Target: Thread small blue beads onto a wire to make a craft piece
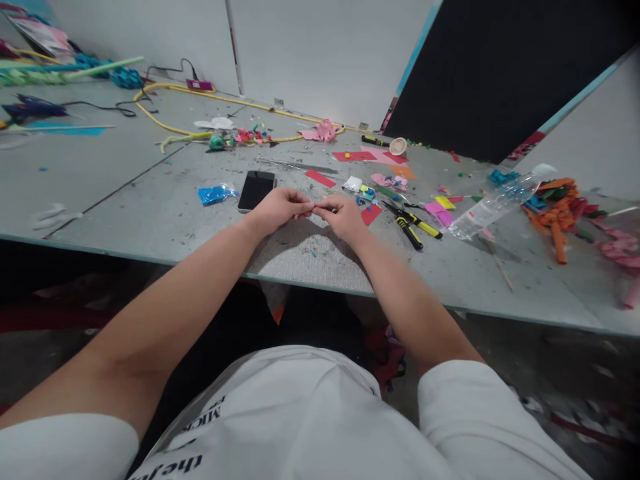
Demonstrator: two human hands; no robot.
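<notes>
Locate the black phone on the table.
Head view: the phone lies flat on the grey table, just beyond the left hand, with a blue bag on its left.

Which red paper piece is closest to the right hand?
The red scrap just past the right hand, between it and the yellow-handled pliers. The red strip and the red rectangle lie farther back on the table.

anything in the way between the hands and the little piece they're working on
Nothing visible does. The left hand and right hand pinch the small piece, too tiny to identify, between their fingertips above the table. The phone and yellow-handled pliers lie off to either side.
</notes>
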